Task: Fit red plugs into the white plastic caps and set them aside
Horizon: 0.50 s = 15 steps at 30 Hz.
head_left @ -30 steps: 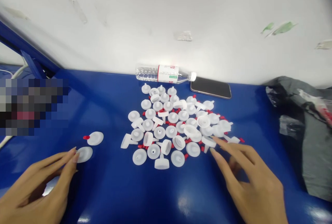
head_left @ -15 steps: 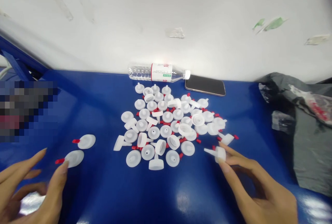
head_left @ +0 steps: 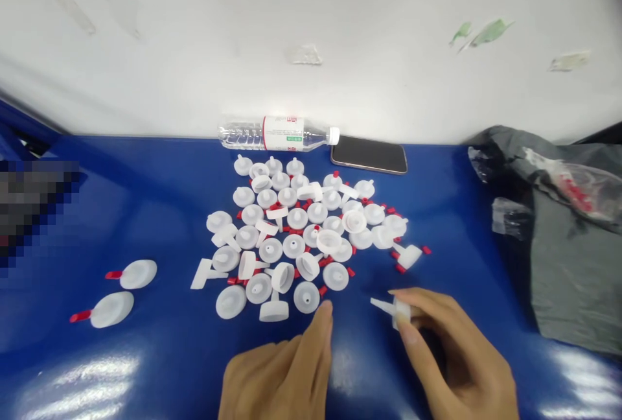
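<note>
A heap of several white round plastic caps (head_left: 301, 232) with short stems and small red tips lies in the middle of the blue table (head_left: 160, 355). My right hand (head_left: 451, 355) pinches one white cap piece (head_left: 394, 310) by its disc, stem pointing left, just in front of the heap. My left hand (head_left: 282, 374) rests low at the centre, fingers together and curled, its fingertip beside the nearest cap of the heap; nothing shows in it. Two finished caps with red tips (head_left: 121, 290) lie apart at the left.
A clear water bottle (head_left: 276, 135) lies on its side against the white wall, a dark phone (head_left: 369, 154) beside it. A grey plastic bag (head_left: 564, 238) fills the right side. A blurred patch sits at the left edge.
My left hand moved from the far left, near the two separate caps, to the centre by the heap. My right hand picked up a white cap and drew it toward me.
</note>
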{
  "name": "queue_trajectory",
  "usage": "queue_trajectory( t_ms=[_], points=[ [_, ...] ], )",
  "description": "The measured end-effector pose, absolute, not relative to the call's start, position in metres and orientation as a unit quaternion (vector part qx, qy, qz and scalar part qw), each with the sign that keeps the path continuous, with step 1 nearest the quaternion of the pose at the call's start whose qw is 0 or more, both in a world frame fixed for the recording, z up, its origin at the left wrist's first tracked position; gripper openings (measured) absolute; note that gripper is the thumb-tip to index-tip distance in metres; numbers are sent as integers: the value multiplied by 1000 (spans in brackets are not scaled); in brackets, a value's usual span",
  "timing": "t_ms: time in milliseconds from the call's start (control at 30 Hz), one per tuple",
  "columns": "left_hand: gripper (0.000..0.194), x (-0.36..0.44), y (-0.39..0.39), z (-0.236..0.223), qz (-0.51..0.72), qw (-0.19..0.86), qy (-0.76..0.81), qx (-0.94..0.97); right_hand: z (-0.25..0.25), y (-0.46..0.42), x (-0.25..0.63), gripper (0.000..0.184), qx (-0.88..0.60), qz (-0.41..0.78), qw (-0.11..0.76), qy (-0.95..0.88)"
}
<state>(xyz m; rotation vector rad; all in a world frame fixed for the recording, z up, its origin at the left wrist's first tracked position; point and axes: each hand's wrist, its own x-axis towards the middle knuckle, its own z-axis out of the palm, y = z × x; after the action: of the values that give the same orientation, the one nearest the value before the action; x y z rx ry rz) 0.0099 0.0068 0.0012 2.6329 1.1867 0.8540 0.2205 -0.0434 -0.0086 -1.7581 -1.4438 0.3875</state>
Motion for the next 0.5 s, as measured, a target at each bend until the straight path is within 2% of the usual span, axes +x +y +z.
queue_trajectory(
  t_ms=[267, 500],
  points=[
    [34, 16, 8, -17, 230, 42, 420, 877, -6, -43, 225, 16, -684, 160, 397, -591],
    [20, 17, 2, -17, 252, 75, 394, 881, -13, -49, 224, 17, -696, 177, 404, -567]
  ],
)
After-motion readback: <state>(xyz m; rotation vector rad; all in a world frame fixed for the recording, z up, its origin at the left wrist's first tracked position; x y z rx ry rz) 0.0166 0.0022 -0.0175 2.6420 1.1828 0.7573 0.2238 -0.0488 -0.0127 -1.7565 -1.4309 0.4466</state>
